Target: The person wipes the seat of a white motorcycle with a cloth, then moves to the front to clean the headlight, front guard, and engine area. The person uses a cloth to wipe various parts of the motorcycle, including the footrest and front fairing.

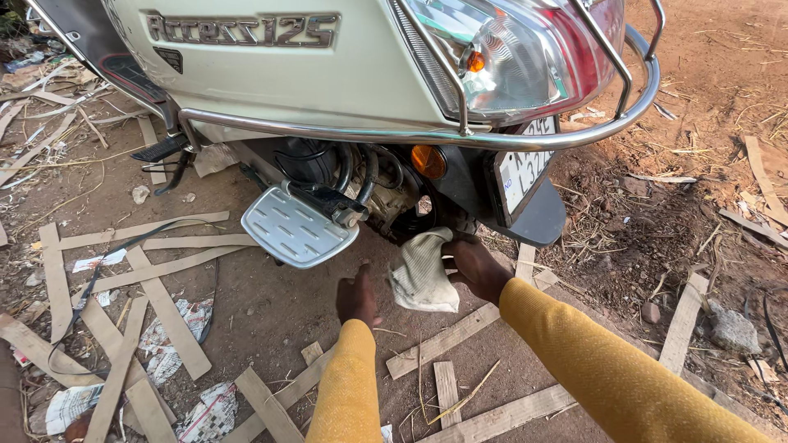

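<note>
**Cloth held low beside the scooter's rear underside**

Head view: the right hand (478, 267) has its fingers clenched on a pale, crumpled cloth (423, 273), which hangs just below the dark engine parts (373, 187) under the cream scooter (271, 70), between the ribbed metal footrest (295, 226) and the black mudguard (533, 217). The left hand (358, 297) reaches forward just beside the cloth, under the footrest; whether its fingers are spread or curled I cannot tell, since only the back of the hand shows.

To wipe well here, I judge it best to bunch the cloth tightly so no loose corner snags on the hoses, and to press with the fingertips rather than the palm. The chrome guard rail (394, 135) sits close overhead, so the wrist should stay low. Wooden strips (168, 316) and newspaper scraps (168, 357) litter the dirt ground (271, 299).
</note>
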